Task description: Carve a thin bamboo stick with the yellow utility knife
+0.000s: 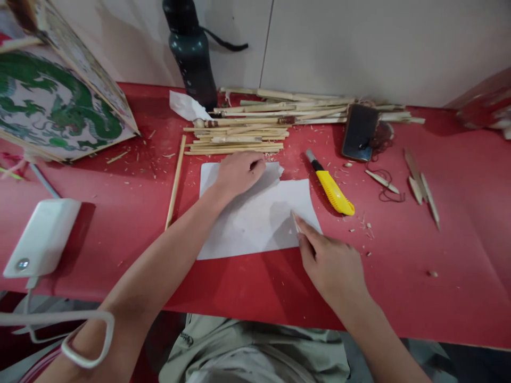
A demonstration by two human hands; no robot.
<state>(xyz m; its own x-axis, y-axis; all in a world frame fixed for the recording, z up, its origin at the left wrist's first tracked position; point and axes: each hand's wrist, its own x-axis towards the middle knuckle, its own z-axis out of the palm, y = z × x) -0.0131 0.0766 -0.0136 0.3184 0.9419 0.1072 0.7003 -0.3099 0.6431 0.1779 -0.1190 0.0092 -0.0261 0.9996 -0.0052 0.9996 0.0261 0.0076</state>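
Observation:
A white sheet of paper with a torn upper edge lies flat on the red table. My left hand rests on its upper part, the fingers curled in and the palm side hidden; whether anything is in it does not show. Over the sheet's right edge, my right hand pinches a small pointed bamboo piece, its tip toward the paper. A yellow utility knife lies just beyond the right hand. Behind the left hand is a row of thin bamboo sticks.
Longer bamboo strips and a dark phone lie toward the wall. A dark bottle stands behind. Pointed wood pieces lie right. Left are a dragon-painted lantern, a single stick and a cabled power bank.

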